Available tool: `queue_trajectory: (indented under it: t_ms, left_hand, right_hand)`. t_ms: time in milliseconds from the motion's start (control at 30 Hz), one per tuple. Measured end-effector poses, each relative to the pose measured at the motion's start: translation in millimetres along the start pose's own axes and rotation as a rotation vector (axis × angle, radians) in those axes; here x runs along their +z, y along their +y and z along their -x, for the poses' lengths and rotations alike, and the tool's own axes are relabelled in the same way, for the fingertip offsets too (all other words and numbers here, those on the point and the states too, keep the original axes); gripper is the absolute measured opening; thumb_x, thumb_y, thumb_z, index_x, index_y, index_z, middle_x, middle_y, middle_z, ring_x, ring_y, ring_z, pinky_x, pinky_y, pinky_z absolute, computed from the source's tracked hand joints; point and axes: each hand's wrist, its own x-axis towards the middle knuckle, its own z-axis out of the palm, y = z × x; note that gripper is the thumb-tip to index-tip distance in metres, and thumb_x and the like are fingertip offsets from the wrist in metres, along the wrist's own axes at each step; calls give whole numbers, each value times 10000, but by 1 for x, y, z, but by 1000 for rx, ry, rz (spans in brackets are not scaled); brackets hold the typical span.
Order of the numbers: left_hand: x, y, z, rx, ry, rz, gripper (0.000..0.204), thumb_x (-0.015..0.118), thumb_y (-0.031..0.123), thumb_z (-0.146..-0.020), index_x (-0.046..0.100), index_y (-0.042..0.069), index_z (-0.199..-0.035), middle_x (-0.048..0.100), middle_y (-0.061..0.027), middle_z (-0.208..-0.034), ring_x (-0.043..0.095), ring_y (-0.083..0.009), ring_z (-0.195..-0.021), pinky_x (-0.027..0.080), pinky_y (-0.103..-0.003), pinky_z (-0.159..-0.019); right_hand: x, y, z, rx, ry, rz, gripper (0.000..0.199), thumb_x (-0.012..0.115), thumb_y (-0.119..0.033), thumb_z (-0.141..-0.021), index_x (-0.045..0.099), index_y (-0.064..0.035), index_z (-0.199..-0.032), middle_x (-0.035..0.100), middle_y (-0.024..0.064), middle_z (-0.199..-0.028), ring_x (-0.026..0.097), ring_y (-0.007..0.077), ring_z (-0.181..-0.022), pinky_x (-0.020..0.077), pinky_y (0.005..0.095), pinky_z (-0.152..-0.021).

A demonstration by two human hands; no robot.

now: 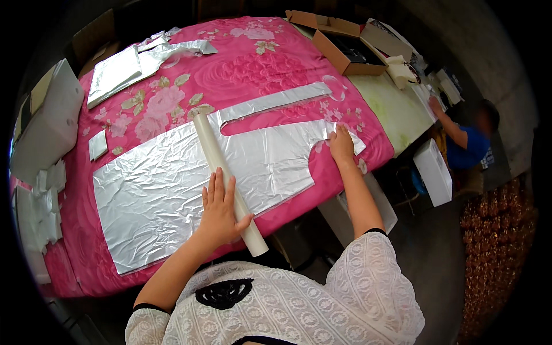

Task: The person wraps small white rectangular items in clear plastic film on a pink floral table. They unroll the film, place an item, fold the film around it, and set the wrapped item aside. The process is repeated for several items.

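A large cut sheet of silver foil (161, 190) lies flat on a pink flowered cloth (241, 69) that covers the table. Across the foil lies a long cream cardboard tube (215, 152), angled from the far middle to the near edge. My left hand (219, 210) rests flat on the tube near its lower end, fingers spread. My right hand (341, 145) presses on the foil's right edge, where a narrow foil strip (276, 100) branches off.
More foil pieces (123, 69) lie at the far left. White foam blocks (49, 121) stand along the left edge. An open cardboard box (345, 49) sits at the far right. A seated person (468, 144) works at the right, beside a white box (434, 172).
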Motion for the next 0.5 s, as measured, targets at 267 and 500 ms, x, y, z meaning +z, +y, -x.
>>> queue_trajectory:
  t_ms: [267,500]
  left_hand:
    - [4,-2,-1,63,54,6,881,648,402,-708,258,-26,-1371,77,-290,-1455,78,-446,-1352,148,-536,-1068]
    - [1,3,-4,79,-11,3,869,656,369,-699,271,-33,-1366,55,-289,-1458,63,-445,-1356,171,-474,-1088]
  right_hand:
    - [-11,56,9,-72,84,-148,324,463,-118,-856,584,48,-1107,550,209,-1193,487,308,-1170,376,343,-998]
    - [-38,30,7,-21,137,84,131,572,-128,-777,620,-13,-819,637,131,-858,596,308,-822,466,405,-727]
